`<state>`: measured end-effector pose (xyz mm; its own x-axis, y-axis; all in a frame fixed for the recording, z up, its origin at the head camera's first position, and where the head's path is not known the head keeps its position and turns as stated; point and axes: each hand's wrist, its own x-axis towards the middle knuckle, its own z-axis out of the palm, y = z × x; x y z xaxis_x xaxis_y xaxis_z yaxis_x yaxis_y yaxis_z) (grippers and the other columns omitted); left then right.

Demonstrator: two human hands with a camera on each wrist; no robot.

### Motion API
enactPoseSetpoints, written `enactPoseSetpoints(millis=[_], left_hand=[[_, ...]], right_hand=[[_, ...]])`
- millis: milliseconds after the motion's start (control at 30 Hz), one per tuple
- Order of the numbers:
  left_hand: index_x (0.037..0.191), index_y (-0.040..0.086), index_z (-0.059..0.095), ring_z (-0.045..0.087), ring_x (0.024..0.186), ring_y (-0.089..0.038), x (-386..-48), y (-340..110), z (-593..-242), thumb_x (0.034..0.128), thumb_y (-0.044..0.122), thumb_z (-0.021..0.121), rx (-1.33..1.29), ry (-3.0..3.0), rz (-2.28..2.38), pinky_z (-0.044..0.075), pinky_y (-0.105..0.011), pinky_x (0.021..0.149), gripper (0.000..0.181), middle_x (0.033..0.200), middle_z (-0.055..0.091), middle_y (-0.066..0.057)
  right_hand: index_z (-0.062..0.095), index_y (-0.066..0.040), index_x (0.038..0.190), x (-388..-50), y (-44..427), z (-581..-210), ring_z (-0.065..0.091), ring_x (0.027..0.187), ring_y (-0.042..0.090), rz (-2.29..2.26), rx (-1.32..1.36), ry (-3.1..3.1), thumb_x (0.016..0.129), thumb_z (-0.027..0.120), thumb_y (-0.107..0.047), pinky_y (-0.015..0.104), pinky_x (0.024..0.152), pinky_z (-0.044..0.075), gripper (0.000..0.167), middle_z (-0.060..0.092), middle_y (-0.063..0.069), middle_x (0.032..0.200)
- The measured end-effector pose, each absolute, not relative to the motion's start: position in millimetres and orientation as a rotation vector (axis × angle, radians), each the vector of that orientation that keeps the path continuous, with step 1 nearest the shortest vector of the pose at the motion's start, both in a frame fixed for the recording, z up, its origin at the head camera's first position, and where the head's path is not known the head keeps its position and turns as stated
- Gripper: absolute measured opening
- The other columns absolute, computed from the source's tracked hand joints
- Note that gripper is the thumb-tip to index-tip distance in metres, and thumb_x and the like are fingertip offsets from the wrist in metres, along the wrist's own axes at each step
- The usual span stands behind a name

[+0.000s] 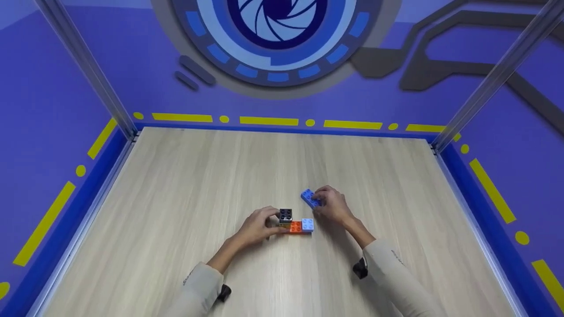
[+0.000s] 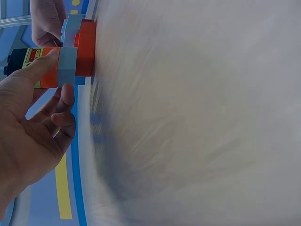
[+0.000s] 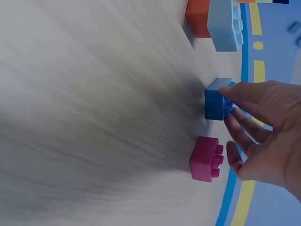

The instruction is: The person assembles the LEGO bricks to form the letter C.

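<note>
My left hand (image 1: 257, 226) grips a stack of toy building bricks at its left end. In the left wrist view the stack has a black brick (image 2: 17, 60) on top, then a printed yellow brick (image 2: 34, 55), an orange brick (image 2: 50, 79) and a light-blue brick (image 2: 67, 68). It stands on a long red-orange brick (image 1: 295, 227), whose right end carries another light-blue brick (image 1: 307, 224). Behind and to the right, my right hand (image 1: 332, 206) pinches a blue brick (image 3: 215, 104) on the table. Its studs are partly covered by the fingers.
A magenta brick (image 3: 203, 160) stands beside the blue one in the right wrist view; the right hand hides it from the head view. The wooden table (image 1: 198, 167) is bounded by blue printed walls (image 1: 282, 103) and metal corner posts (image 1: 88, 66).
</note>
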<state>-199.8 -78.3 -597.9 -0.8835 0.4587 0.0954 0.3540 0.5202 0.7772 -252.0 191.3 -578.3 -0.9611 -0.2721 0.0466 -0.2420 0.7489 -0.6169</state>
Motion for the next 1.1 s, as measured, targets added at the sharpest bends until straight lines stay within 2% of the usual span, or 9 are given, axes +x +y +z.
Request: enactPoseSetpoints(millis=[133, 267, 600, 667, 767, 867, 1100], left_hand=[[0.11, 0.014, 0.073, 0.054, 0.083, -0.007, -200, -78, -598, 0.0857, 0.036, 0.082, 0.703, 2.646, 1.289, 0.044, -0.022, 0.073, 0.034, 0.11, 0.072, 0.0], [0.11, 0.013, 0.072, 0.056, 0.084, -0.007, -200, -77, -599, 0.0856, 0.035, 0.082, 0.713, 2.649, 1.298, 0.046, -0.023, 0.074, 0.034, 0.109, 0.072, -0.001], [0.108, 0.014, 0.072, 0.052, 0.082, -0.005, -199, -78, -597, 0.0866, 0.032, 0.082, 0.702, 2.669, 1.265, 0.044, -0.021, 0.073, 0.03, 0.105, 0.071, 0.001], [0.11, 0.014, 0.072, 0.052, 0.08, -0.004, -199, -78, -597, 0.0867, 0.032, 0.082, 0.698, 2.66, 1.274, 0.044, -0.021, 0.072, 0.031, 0.106, 0.071, 0.001], [0.111, 0.014, 0.072, 0.053, 0.079, -0.005, -199, -78, -598, 0.0865, 0.033, 0.082, 0.7, 2.646, 1.29, 0.044, -0.021, 0.071, 0.033, 0.106, 0.071, 0.0], [0.111, 0.014, 0.072, 0.055, 0.08, -0.008, -199, -78, -598, 0.0862, 0.035, 0.082, 0.707, 2.649, 1.294, 0.045, -0.021, 0.071, 0.034, 0.106, 0.071, 0.0], [0.109, 0.015, 0.072, 0.06, 0.083, -0.015, -199, -78, -600, 0.0851, 0.035, 0.083, 0.695, 2.64, 1.317, 0.046, -0.021, 0.071, 0.033, 0.105, 0.07, 0.0]], right_hand=[[0.072, -0.004, 0.121, -253, 189, -581, 0.063, 0.117, 0.034, -0.995, -0.325, 2.913, 0.079, 0.087, -0.009, 0.052, 0.095, 0.035, 0.044, 0.066, 0.015, 0.125], [0.066, -0.004, 0.13, -252, 187, -584, 0.064, 0.117, 0.034, -0.987, -0.285, 2.916, 0.079, 0.087, -0.012, 0.051, 0.096, 0.03, 0.056, 0.067, 0.016, 0.126], [0.068, -0.005, 0.129, -249, 184, -586, 0.064, 0.114, 0.033, -0.982, -0.324, 2.926, 0.082, 0.084, -0.008, 0.056, 0.097, 0.027, 0.049, 0.07, 0.016, 0.123], [0.069, -0.004, 0.128, -246, 185, -584, 0.065, 0.112, 0.033, -1.029, -0.345, 2.917, 0.082, 0.083, -0.006, 0.055, 0.098, 0.03, 0.048, 0.07, 0.016, 0.122], [0.069, -0.002, 0.127, -243, 188, -578, 0.065, 0.109, 0.032, -1.138, -0.39, 2.885, 0.082, 0.081, -0.001, 0.051, 0.101, 0.042, 0.046, 0.07, 0.017, 0.121], [0.069, 0.0, 0.126, -240, 191, -572, 0.065, 0.108, 0.032, -1.251, -0.435, 2.832, 0.082, 0.079, 0.004, 0.051, 0.093, 0.054, 0.045, 0.07, 0.019, 0.119], [0.066, 0.003, 0.128, -235, 203, -569, 0.064, 0.106, 0.034, -1.417, -0.563, 2.69, 0.085, 0.076, 0.005, 0.052, 0.09, 0.056, 0.045, 0.067, 0.023, 0.124]])
